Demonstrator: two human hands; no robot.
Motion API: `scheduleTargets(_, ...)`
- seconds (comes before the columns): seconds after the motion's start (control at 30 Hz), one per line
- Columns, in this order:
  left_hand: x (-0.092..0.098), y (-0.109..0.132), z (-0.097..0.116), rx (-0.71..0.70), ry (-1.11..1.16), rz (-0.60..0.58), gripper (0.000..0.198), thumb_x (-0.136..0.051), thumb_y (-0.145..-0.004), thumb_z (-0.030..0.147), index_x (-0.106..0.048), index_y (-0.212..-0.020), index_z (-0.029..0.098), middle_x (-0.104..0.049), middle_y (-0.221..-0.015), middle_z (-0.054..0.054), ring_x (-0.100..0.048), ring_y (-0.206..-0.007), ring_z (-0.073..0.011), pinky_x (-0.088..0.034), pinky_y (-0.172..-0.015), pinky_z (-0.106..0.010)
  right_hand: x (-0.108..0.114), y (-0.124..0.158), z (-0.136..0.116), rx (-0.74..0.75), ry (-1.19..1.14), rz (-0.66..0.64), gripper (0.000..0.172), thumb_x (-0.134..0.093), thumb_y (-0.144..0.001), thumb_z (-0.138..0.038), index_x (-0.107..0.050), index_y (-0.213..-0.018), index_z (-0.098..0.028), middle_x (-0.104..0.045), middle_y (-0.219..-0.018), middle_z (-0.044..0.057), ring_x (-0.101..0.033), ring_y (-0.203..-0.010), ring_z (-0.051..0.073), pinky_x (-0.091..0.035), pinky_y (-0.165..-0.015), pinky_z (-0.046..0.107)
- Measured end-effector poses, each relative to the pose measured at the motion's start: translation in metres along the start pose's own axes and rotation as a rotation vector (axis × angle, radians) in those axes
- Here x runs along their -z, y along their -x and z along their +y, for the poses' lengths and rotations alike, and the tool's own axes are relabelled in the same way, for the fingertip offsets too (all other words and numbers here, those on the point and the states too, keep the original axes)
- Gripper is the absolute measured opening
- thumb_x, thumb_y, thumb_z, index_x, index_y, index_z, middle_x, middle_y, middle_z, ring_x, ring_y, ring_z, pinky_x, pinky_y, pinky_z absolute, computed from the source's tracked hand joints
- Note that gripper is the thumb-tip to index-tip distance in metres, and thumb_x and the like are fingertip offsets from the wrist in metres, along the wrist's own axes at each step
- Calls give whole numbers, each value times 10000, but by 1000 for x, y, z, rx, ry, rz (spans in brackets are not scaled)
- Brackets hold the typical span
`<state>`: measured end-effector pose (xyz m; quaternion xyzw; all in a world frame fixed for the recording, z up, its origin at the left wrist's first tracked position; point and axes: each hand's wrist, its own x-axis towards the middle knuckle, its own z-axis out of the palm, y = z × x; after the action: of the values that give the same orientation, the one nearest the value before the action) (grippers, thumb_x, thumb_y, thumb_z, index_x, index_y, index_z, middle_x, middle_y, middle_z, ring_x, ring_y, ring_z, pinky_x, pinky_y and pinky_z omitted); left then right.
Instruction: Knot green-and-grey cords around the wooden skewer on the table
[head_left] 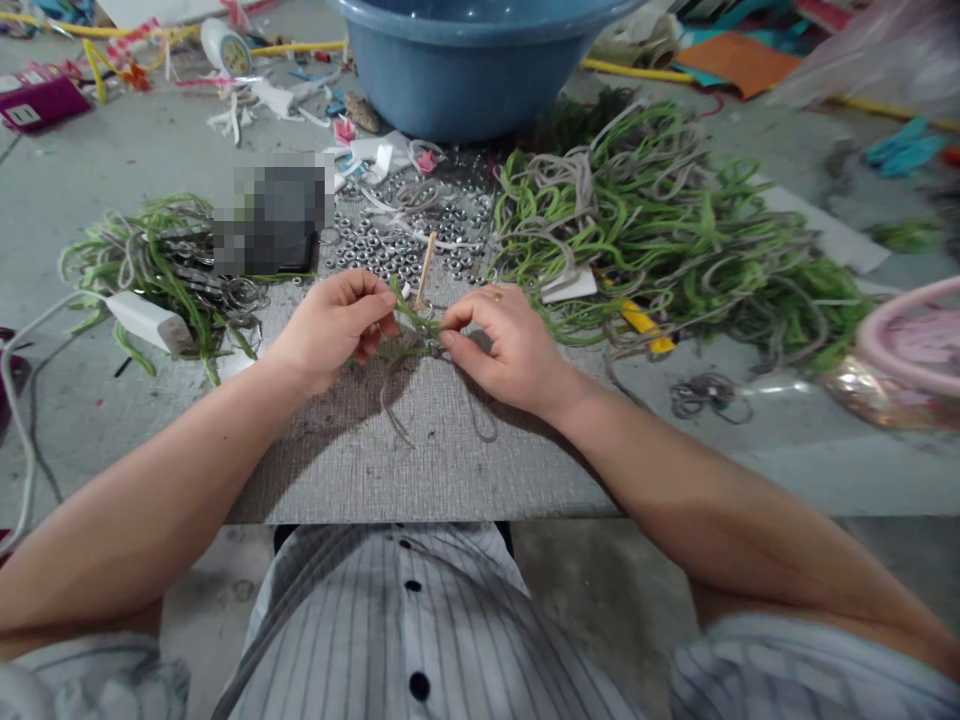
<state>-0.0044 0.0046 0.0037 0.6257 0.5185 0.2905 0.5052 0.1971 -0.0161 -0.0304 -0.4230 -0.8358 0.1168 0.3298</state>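
My left hand [334, 325] and my right hand [506, 345] meet over a grey woven mat [420, 460], both pinched on a small bundle of green and grey cords [412, 330]. Loose cord ends trail down from the bundle onto the mat. A thin wooden stick [426, 270] stands upright just behind the bundle. Behind the stick, several small metal rings [397, 245] lie spread on the floor. My right hand wears a ring.
A big heap of green and grey cords [675, 230] lies to the right, a smaller heap [157, 265] to the left with a white charger [146, 320]. A blue basin [472, 60] stands behind. A pink-rimmed object [911, 340] sits at the right edge.
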Motion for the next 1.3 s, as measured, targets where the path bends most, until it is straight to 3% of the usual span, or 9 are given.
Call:
scheduleTargets(0.2,0,-4,-9,-61,-212,54,149,-440,-878,315,-506,-818,196,-578,-655,3,-426,-434,-67,-345,-408,-204,0,0,2,-36,-8,16,149,-461,-888,-319,-519,-779,-235,-617,-732,14,-559,-748,194,-383,-776,365)
scheduleTargets(0.37,-6,7,-8,-213,-340,158,362,-465,-876,306,-475,-1222,198,-643,-1034,-61,-571,-571,-76,-451,-524,-214,0,0,3,-40,-17,16,204,-451,-930,-368,-523,-798,-231,-615,-739,15,-555,-751,189,-383,-763,350)
scheduleTargets(0.43,-10,13,-6,-300,-390,82,482,-480,-861,269,-420,-1337,222,-605,-1212,-90,-631,-693,-100,-490,-602,-223,0,0,3,-30,-18,14,213,-446,-937,-372,-525,-801,-228,-617,-742,13,-558,-752,187,-380,-758,348)
scheduleTargets(0.53,-15,17,-7,-399,-366,-56,521,-490,-839,228,-436,-1357,220,-577,-1303,-109,-649,-755,-107,-516,-665,-225,-1,0,2,-16,-21,11,257,-422,-951,-410,-520,-797,-230,-622,-748,13,-563,-749,189,-379,-762,353)
scheduleTargets(0.63,-16,14,-12,-458,-319,-124,478,-488,-832,193,-487,-1310,171,-657,-1165,-97,-662,-825,-123,-528,-738,-232,-2,0,2,17,-20,6,307,-384,-972,-447,-523,-805,-230,-633,-765,18,-569,-764,190,-374,-771,357)
scheduleTargets(0.77,-17,8,-17,-475,-406,-63,361,-489,-844,181,-575,-1193,144,-700,-915,-44,-653,-799,-119,-512,-751,-224,-3,-1,1,40,15,-19,341,-323,-993,-448,-508,-810,-228,-634,-768,27,-568,-755,193,-363,-762,358)
scheduleTargets(1.03,-21,7,-23,-564,-614,49,260,-524,-856,181,-601,-1103,158,-693,-785,-3,-634,-661,-110,-448,-608,-198,-7,-1,-2,22,108,-41,496,-150,-1003,-516,-481,-773,-227,-598,-677,29,-550,-667,196,-327,-713,352)
scheduleTargets(1.13,-21,6,-26,-640,-660,93,150,-506,-881,189,-637,-948,160,-685,-746,-4,-611,-615,-104,-419,-576,-201,-7,-1,-2,25,142,-49,530,-126,-1002,-526,-474,-735,-228,-572,-622,19,-524,-623,188,-312,-704,348)
scheduleTargets(1.3,-20,4,-27,-718,-688,99,192,-477,-909,192,-645,-821,156,-660,-688,-2,-562,-564,-86,-391,-550,-196,-3,-2,-2,26,100,-71,519,-165,-1004,-529,-488,-733,-226,-584,-636,12,-513,-625,177,-302,-715,340)
